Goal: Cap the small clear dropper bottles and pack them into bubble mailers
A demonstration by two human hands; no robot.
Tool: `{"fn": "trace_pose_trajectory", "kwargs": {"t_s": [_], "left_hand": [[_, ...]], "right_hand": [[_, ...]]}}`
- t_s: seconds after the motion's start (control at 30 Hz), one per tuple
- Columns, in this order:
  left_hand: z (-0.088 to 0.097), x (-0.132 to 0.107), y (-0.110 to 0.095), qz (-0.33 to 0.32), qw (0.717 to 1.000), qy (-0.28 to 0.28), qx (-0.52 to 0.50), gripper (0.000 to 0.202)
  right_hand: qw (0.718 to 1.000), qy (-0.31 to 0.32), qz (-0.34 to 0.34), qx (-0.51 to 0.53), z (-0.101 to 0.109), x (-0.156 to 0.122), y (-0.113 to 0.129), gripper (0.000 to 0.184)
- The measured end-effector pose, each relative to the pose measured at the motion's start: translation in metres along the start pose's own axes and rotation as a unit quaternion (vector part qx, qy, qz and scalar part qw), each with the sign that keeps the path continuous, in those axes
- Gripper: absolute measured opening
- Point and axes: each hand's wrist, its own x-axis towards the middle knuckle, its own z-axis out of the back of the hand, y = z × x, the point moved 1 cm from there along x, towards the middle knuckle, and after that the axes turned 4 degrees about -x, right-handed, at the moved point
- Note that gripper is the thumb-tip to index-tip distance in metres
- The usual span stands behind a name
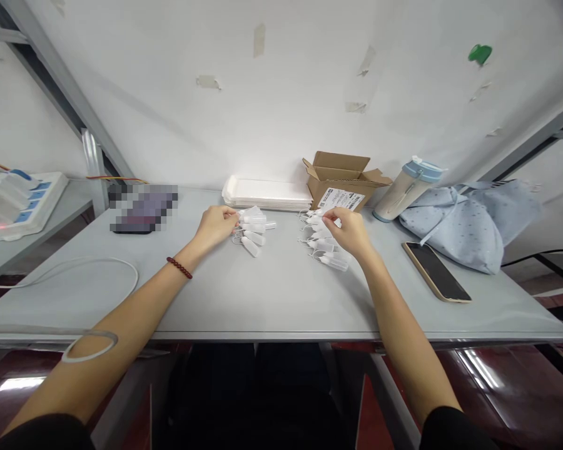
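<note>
My left hand point(218, 224) is closed in a pinch at the left edge of a small pile of translucent white tags with thin string loops point(250, 246). Its fingertips touch the loop ends of the upper ones, and what lies between them is too small to tell. My right hand point(349, 231) pinches over the upper part of a second column of the same looped tags point(334, 260). Thumb and forefinger meet there, partly covering the tags, so I cannot see what they grip. Several tags in each group lie flat on the grey table point(281, 294).
Behind the piles are stacked white trays point(269, 192) and an open cardboard box point(340, 181). To the right stand a tumbler point(406, 190), a pale blue cloth bag point(455, 228) and a phone point(436, 272). A white cable point(134, 275) and a blurred-out object point(143, 209) lie left.
</note>
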Motion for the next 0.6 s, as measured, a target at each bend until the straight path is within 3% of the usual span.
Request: {"fn": "trace_pose_trajectory", "kwargs": {"t_s": [0.27, 0.6], "left_hand": [[0.003, -0.002, -0.003, -0.046, 0.993, -0.028, 0.107, 0.028], [0.001, -0.005, -0.006, -0.066, 0.989, -0.031, 0.132, 0.026]], "right_hand": [[0.996, 0.069, -0.044, -0.044, 0.003, -0.001, -0.001, 0.037], [0.978, 0.123, -0.147, -0.076, 0.014, 0.0, -0.015, 0.036]]}}
